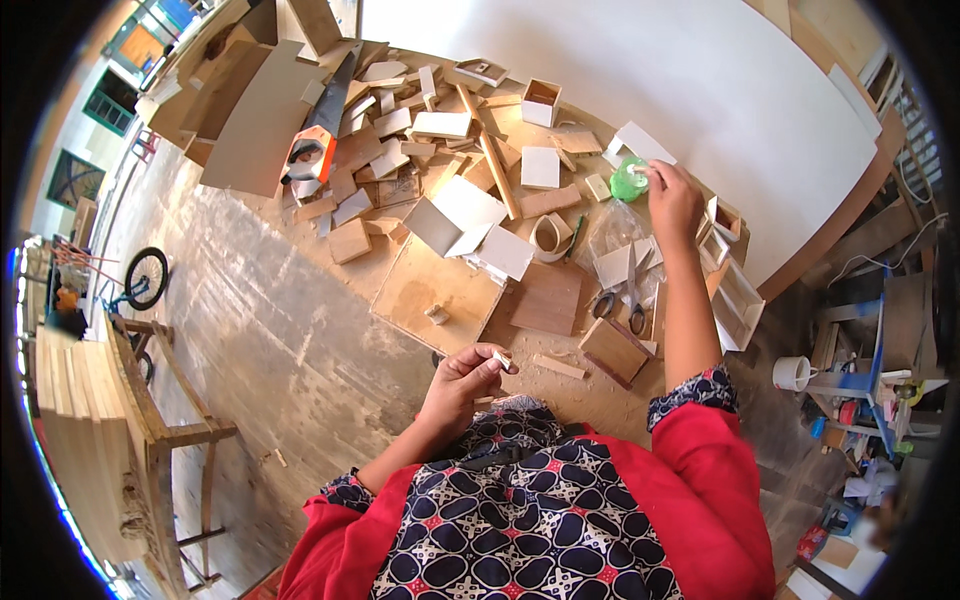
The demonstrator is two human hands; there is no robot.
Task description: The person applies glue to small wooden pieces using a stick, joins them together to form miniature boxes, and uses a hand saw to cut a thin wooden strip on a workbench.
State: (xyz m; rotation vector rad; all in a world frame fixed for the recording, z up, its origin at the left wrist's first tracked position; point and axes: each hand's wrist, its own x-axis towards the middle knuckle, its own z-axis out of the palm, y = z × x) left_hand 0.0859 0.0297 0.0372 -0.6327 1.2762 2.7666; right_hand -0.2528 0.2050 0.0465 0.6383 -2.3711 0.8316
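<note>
My left hand (458,388), low in front of my body, pinches a small pale piece of wood (503,359) between thumb and fingertips. Stretched out to the far right, my right hand (676,205) has its fingers closed at the rim of a small green see-through container (628,182). Something whitish shows inside that container; what the fingertips grip there is hidden. Below it lies a crumpled clear plastic bag (615,228). A pair of dark-handled scissors (636,318) lies among the offcuts nearer me. One small wooden piece (437,315) rests on a plywood board (415,280).
Wood offcuts (395,122) cover much of the worktable, with an orange-handled saw (312,155) at its left. A roll of tape (548,235) stands mid-table. A large white panel (740,110) rises behind. Small wooden boxes (738,305) sit at the right edge.
</note>
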